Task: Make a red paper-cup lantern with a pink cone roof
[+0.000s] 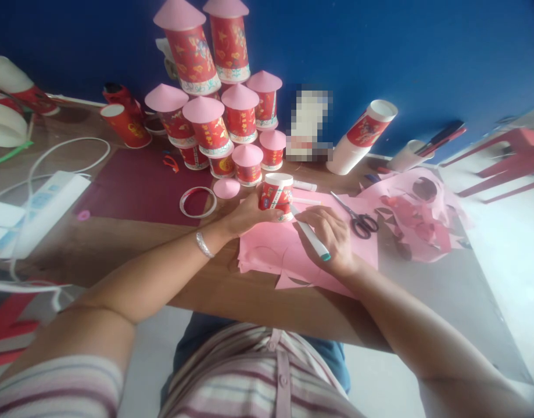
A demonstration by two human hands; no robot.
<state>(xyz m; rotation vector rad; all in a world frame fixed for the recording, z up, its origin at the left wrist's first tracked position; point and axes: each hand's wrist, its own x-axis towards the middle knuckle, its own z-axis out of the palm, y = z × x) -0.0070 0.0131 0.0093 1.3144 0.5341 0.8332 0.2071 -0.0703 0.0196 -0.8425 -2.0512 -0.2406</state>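
My left hand [244, 216] is closed around a small red paper cup [276, 194], which stands upside down on a sheet of pink paper [267, 251]. My right hand [330, 238] grips a white pen [312, 237] with a green end, its tip at the cup's rim on the paper. A pink paper cone [226, 187] lies just left of the cup. Scissors [358, 217] lie on the pink paper to the right of my right hand.
A stack of red cups with pink cone lids [214, 116] stands behind against the blue wall. A tape ring [197, 202], a dark red mat [136, 186], a power strip [44, 209] and pink paper scraps [417, 215] lie on the wooden table [118, 244].
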